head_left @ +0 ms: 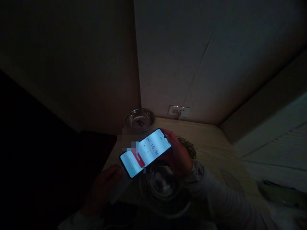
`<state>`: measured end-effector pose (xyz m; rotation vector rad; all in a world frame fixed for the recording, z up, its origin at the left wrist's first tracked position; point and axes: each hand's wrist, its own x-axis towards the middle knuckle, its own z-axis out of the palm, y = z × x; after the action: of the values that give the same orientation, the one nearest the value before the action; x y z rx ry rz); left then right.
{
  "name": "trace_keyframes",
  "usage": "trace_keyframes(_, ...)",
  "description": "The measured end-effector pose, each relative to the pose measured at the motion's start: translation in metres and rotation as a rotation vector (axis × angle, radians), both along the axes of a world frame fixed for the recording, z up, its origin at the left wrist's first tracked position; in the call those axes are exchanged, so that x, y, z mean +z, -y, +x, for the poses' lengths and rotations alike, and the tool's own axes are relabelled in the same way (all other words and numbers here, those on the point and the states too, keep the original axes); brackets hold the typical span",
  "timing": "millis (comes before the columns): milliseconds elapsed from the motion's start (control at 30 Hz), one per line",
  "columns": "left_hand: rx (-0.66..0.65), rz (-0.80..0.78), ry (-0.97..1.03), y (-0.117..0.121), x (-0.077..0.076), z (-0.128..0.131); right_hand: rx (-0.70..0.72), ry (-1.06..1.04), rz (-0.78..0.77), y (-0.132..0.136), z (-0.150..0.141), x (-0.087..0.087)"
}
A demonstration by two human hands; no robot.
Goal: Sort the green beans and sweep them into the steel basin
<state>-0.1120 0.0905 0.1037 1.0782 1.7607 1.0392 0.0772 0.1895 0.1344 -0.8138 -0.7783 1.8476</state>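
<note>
My right hand point(179, 156) is closed round the upper end of a smartphone point(153, 147). The phone is tilted, and its bright screen reads 00:10:56 above a red button. My left hand point(103, 183) is in deep shadow to the lower left of the phone, its fingers bent and pressed together. Beside those fingers is a pale, blurred shape point(118, 190) that I cannot make out. Beneath the phone and right hand stands a shiny metal bowl point(165, 209), partly hidden by them.
A second metal bowl point(129, 119) with a dark label inside stands at the wall corner. Small green leafy bits point(189, 148) lie on the wooden tabletop point(216, 137) behind my right hand. A wall socket point(172, 110) holds a plug. A dark greenish item point(283, 195) lies at the right.
</note>
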Motion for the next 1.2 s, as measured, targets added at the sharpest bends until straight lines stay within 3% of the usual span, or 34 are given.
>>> trace_keyframes(500,-0.120,-0.056,0.096,-0.002,0.000,-0.004,-0.010,0.063,0.022,0.001,0.002,0.001)
trace_keyframes(900,-0.088,-0.045,0.055,-0.006,0.004,-0.005,-0.018,-0.002,0.003,0.001,0.002,0.000)
trace_keyframes(1200,-0.086,-0.092,0.025,0.010,0.011,-0.015,0.071,-0.024,-0.097,0.009,0.000,-0.005)
